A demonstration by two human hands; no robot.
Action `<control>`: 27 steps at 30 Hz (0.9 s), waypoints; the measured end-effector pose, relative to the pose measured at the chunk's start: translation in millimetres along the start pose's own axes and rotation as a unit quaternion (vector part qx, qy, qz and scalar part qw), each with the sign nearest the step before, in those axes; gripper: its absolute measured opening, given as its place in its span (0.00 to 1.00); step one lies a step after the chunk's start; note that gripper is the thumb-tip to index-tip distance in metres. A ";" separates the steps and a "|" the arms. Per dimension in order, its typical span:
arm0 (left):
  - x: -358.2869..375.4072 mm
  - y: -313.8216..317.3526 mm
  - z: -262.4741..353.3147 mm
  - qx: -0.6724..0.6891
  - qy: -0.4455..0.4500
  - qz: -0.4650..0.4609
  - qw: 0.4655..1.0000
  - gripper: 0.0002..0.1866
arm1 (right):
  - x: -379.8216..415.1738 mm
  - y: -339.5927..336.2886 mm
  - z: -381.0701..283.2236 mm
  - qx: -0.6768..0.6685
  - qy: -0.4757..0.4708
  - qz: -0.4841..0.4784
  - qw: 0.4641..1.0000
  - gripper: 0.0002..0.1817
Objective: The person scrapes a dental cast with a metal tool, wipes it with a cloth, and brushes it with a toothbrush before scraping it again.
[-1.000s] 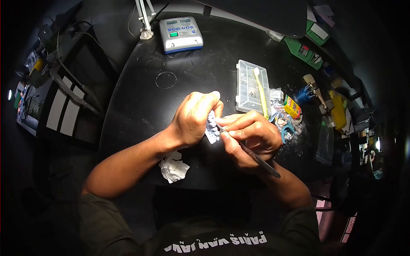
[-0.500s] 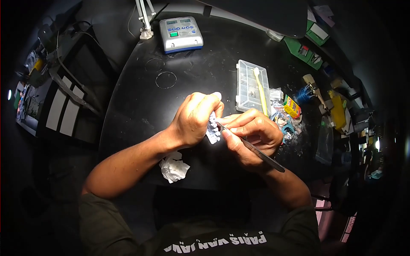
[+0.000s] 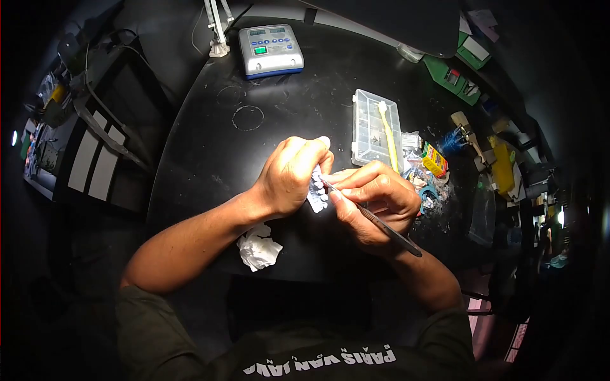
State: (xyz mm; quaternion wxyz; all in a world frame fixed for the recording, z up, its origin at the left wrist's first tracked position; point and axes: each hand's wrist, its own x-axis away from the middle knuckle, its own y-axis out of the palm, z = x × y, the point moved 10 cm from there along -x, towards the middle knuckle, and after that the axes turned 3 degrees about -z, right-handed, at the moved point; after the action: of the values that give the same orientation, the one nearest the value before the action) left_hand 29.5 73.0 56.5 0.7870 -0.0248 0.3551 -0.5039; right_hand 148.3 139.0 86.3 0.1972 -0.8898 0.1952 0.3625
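Observation:
My left hand (image 3: pixel 291 171) is closed around a pale dental model (image 3: pixel 316 197), whose row of small teeth faces right. Part of the model is hidden by the fingers. My right hand (image 3: pixel 380 200) grips a thin dark metal tool (image 3: pixel 389 230) like a pen, its handle slanting down to the right. The tool's tip meets the upper teeth of the model, close to the left fingers. Whether the tip touches a tooth is too small to tell. Below my left wrist a crumpled white tissue (image 3: pixel 259 249) lies on the black table (image 3: pixel 210 152).
A silver control box (image 3: pixel 271 52) stands at the back beside a white lamp arm (image 3: pixel 218 32). Behind my right hand are a clear compartment case (image 3: pixel 370 130) with a yellow toothbrush (image 3: pixel 389 136) on it, a yellow-red box (image 3: pixel 434 160) and scattered scraps.
Both hands keep their grips and have hardly moved. The view has shifted very slightly.

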 end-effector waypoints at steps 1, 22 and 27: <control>1.1 0.2 0.9 -0.017 0.014 0.007 1.000 0.24 | -0.9 0.1 -0.1 0.000 0.002 -0.005 1.000 0.08; 4.6 0.4 -13.1 0.160 -0.174 0.026 0.971 0.29 | 2.6 8.9 -32.6 0.172 -0.106 0.008 0.979 0.12; 2.7 -4.4 -8.0 0.106 -0.116 0.048 0.986 0.27 | 4.3 10.1 -34.3 0.197 -0.117 0.005 0.973 0.13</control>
State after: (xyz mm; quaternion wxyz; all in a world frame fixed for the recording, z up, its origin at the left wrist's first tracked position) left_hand 22.1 71.2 50.8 0.8445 0.0176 0.2066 -0.4938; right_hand 165.7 112.7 103.7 0.3880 -0.7842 0.2424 0.4191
